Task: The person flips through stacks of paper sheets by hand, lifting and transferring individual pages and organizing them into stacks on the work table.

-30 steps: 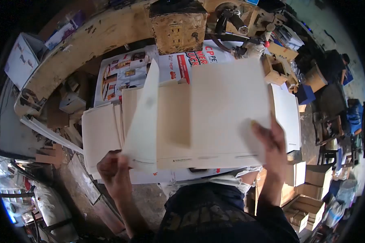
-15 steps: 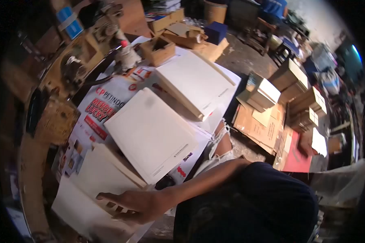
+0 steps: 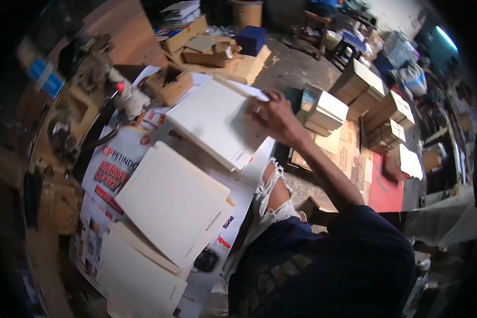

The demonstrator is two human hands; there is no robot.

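My right hand (image 3: 273,117) is over the right side of the far stack of white printed sheets (image 3: 209,114), its bent fingers slightly blurred and a gap showing between them. Whether the fingertips touch the top sheet I cannot tell. Nearer lies a middle stack of white sheets (image 3: 172,201) with a small printed line along its right edge. Partly under it, a lower stack (image 3: 138,270) lies at the front left. All of them rest on a printed poster (image 3: 103,196) with red lettering. My left hand is out of view.
A wooden box (image 3: 169,85) and a machine part with a red tip (image 3: 127,98) stand beyond the sheets. Several bundled paper blocks (image 3: 326,114) sit on cardboard at the right. A black object (image 3: 205,259) lies by the middle stack.
My right hand has left the front-left sheets and moved up and right to the far stack. The front-left sheets now lie flatter. The view has shifted too.
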